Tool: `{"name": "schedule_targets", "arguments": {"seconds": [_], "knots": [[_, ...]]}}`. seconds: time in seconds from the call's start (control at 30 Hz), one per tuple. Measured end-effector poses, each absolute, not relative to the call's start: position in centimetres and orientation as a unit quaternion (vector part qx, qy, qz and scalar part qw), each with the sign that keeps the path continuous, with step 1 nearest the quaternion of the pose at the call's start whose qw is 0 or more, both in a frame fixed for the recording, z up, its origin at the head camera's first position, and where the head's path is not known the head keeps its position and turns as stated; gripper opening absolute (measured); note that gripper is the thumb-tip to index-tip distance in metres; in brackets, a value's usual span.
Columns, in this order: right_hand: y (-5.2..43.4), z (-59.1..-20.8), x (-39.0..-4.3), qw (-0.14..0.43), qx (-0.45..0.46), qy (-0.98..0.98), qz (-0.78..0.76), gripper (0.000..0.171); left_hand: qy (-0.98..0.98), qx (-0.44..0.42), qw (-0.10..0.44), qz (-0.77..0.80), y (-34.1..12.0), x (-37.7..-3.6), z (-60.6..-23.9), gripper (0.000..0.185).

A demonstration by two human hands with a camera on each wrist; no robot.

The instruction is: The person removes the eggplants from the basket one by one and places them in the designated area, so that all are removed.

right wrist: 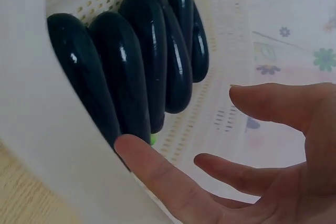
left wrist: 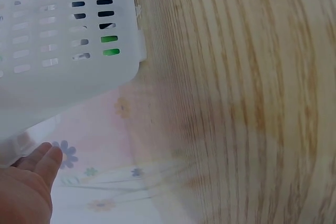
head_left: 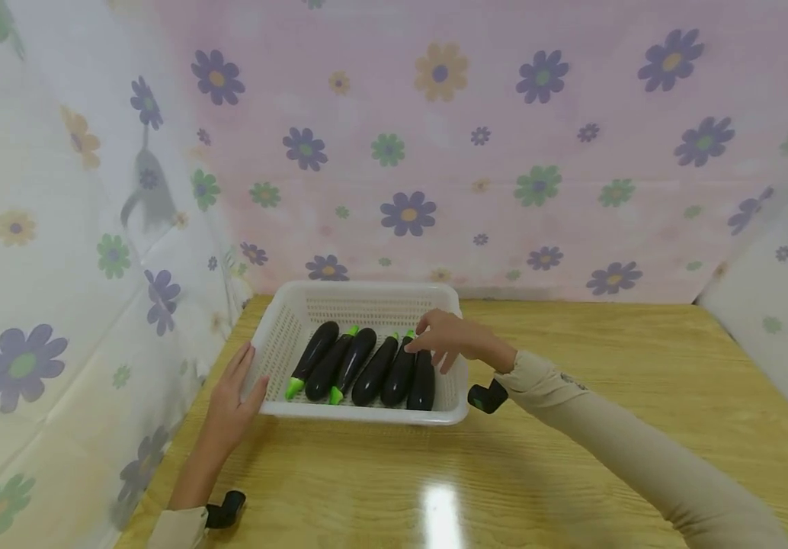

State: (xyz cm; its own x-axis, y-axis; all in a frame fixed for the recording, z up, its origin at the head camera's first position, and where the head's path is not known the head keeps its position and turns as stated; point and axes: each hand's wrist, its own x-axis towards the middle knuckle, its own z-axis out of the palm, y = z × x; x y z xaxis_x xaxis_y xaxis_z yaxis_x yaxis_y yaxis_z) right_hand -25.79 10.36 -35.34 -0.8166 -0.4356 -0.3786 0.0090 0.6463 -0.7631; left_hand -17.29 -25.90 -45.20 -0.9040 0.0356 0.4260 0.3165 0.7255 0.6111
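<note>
Your left hand (head_left: 231,398) is straight-fingered against the left side of the basket (head_left: 366,414), your right hand (head_left: 457,335)'s spread empty over its right end, so grab those probably firm, kinda slick eggplants (head_left: 375,374) inside it mid-body.

Six dark eggplants (head_left: 374,372) lie in a white basket (head_left: 366,413)

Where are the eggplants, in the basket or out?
In. All six eggplants lie inside the white basket, with its walls around them.
</note>
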Motion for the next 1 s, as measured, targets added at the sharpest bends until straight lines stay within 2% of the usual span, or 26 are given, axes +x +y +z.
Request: {"name": "schedule_targets", "arguments": {"seconds": [0.07, 0.1, 0.23, 0.33, 0.5, 0.77, 0.9, 1.0], "knots": [[9.6, -35.8, -26.3, 0.282, -0.125, 0.869, -0.387, 0.028, -0.909, -0.093, 0.2, -0.355, -26.1, -17.1, -45.2, 0.062], [9.2, -36.0, -26.5, 0.283, -0.126, 0.873, -0.377, 0.025, -0.909, -0.091, 0.203, -0.353, -26.2, -17.1, -45.2, 0.061], [8.2, -36.5, -27.2, 0.283, -0.115, 0.889, -0.34, 0.04, -0.907, -0.09, 0.209, -0.355, -26.4, -17.1, -45.2, 0.061], [7.8, -37.0, -27.5, 0.287, -0.094, 0.902, -0.308, 0.032, -0.905, -0.095, 0.207, -0.359, -26.3, -17.3, -45.4, 0.061], [7.5, -38.0, -27.8, 0.291, -0.047, 0.908, -0.297, 0.03, -0.903, -0.101, 0.206, -0.362, -25.9, -17.3, -45.6, 0.061], [6.5, -39.6, -28.1, 0.319, -0.048, 0.905, -0.277, 0.042, -0.902, -0.114, 0.214, -0.357, -25.6, -17.2, -45.4, 0.06], [6.0, -39.9, -28.0, 0.312, -0.05, 0.911, -0.264, 0.044, -0.9, -0.116, 0.216, -0.36, -25.5, -17.1, -45.7, 0.059], [5.1, -40.0, -27.7, 0.309, -0.047, 0.913, -0.26, 0.064, -0.903, -0.108, 0.216, -0.357, -25.7, -16.9, -45.7, 0.059]]}}
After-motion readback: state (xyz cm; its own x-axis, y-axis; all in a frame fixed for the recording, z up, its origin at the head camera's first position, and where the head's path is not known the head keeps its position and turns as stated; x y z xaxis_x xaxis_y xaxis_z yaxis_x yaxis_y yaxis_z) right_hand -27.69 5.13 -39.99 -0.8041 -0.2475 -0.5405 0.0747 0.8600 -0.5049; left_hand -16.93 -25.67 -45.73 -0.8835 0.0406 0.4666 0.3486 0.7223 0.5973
